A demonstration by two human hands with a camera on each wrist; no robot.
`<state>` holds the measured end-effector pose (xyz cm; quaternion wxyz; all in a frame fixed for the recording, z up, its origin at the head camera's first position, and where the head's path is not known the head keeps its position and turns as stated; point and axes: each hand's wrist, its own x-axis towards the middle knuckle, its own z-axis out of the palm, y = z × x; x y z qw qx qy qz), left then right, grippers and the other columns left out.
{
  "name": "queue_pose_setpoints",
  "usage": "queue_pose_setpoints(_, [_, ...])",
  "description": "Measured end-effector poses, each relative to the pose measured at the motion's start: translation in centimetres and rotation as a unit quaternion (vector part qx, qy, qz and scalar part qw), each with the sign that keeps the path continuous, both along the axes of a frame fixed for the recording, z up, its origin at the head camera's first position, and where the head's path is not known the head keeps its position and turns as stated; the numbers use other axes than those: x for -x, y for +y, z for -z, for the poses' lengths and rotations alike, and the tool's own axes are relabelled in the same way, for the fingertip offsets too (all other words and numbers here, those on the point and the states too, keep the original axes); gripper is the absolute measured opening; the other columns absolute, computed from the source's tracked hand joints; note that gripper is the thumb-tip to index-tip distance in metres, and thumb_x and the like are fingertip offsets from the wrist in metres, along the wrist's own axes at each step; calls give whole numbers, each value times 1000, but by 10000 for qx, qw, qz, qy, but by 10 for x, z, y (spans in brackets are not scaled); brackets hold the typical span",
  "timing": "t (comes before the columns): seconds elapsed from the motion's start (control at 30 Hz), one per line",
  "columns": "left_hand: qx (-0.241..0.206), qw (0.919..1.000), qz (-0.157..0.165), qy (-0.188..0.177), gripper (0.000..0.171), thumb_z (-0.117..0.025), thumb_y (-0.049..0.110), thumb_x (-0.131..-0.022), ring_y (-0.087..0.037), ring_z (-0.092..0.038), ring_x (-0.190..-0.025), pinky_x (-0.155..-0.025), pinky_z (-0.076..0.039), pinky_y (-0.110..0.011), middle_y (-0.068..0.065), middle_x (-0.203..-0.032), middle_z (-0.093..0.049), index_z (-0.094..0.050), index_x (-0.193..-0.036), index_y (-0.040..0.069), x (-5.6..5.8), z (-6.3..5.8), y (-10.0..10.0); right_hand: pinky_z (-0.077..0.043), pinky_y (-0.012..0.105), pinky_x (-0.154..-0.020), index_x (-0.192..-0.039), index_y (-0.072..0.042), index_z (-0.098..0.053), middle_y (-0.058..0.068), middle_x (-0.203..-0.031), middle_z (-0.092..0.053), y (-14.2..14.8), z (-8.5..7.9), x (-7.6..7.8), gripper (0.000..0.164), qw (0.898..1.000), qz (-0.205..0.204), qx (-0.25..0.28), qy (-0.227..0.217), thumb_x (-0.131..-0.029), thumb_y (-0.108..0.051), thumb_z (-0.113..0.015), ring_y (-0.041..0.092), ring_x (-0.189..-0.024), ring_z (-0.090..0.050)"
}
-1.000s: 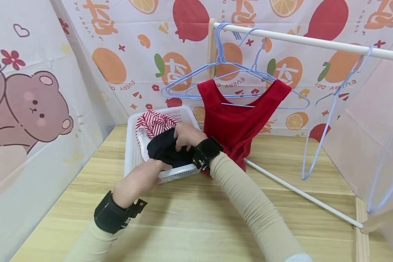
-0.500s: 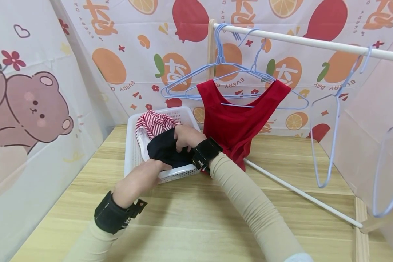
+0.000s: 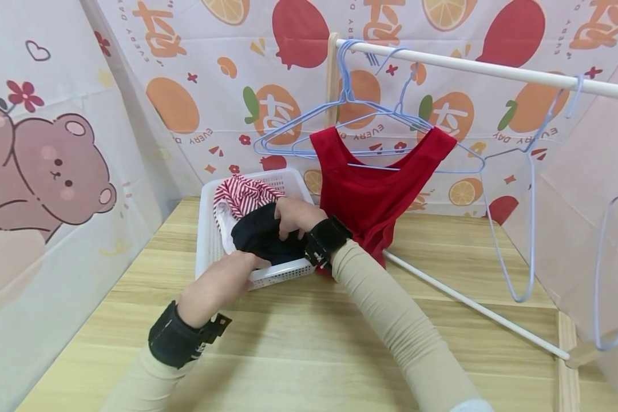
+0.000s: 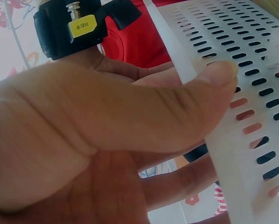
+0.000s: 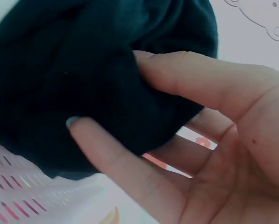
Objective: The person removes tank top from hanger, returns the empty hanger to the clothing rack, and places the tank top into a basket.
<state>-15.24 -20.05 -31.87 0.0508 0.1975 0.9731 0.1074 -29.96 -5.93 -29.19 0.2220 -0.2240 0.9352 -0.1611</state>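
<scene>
In the head view a white plastic basket (image 3: 203, 229) stands at the table's back left. Inside lie a black cloth garment (image 3: 254, 232) and a red-and-white striped garment (image 3: 247, 193). My left hand (image 3: 218, 286) grips the basket's near rim; in the left wrist view its thumb (image 4: 200, 105) lies on the outside of the perforated wall, with other fingers on the far side. Reaching into the basket, my right hand (image 3: 300, 216) holds the black garment, which in the right wrist view sits between its fingers (image 5: 106, 144). Folds hide some fingertips.
A red sleeveless garment (image 3: 360, 189) hangs on a blue hanger from the rack's white rail (image 3: 474, 67), beside the basket. Several more blue hangers (image 3: 346, 80) hang there, two at the right (image 3: 533, 229). A white lower bar (image 3: 474, 303) crosses the wooden table (image 3: 298, 355).
Both hands stay in nearly the same place on the basket and the black garment. The blue hangers at the right have swung toward the right and nearer.
</scene>
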Motion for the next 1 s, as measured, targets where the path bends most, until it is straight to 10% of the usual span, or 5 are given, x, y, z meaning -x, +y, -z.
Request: queue_pose_setpoints(1.0, [-115,9998,-136,-61,41,-78,-11,-81,-24,-66,-89,-84,-59,-44,-15,-116,-75,-76,-118,6,1,2,0,-61,29,-84,-124,-13,-72,6,-123,-69,34,-45,-19,35,9949,-262,484,841,-90,-16,-78,22,-103,-61])
